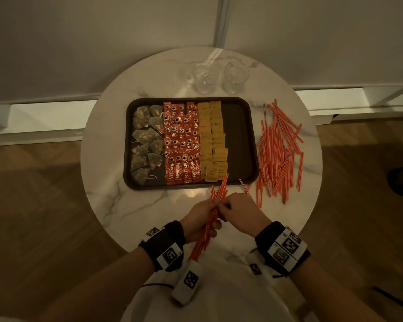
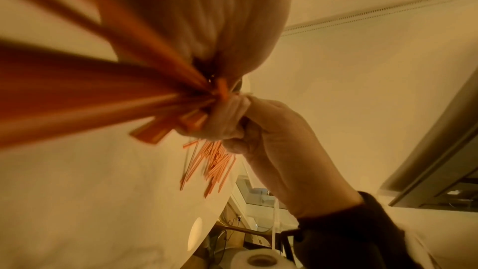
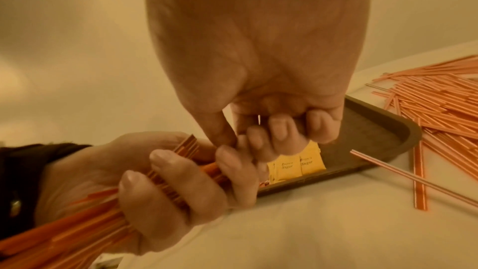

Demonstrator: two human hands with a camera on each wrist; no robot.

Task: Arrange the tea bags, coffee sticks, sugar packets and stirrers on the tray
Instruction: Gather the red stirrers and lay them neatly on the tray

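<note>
Now, left hand: our left hand (image 1: 201, 218) is clenched around a bundle of thin orange-and-white striped plastic stirrers (image 1: 208, 223), above the near edge of the round white marble table (image 1: 107, 159).
Right hand: our right hand (image 1: 239, 211) pinches the upper part of the same bundle with thumb and fingers, touching the left hand.
Loose stirrers: a big untidy pile of striped stirrers (image 1: 278, 149) lies on the table, just beside the right side of the tray.
Tray: the dark brown rectangular tray (image 1: 242, 140) already carries pyramid tea bags (image 1: 146, 140) at the left, red coffee sticks (image 1: 182, 140) in the middle, and yellow sugar packets (image 1: 213, 138); the right strip is bare.
Handling: we judge the stirrers very light, thin, a bit springy and smooth, so they slide and fan out easily.
Where to hold: we think around the middle of the bundle, with a firm closed hand, while the other hand evens the ends.
</note>
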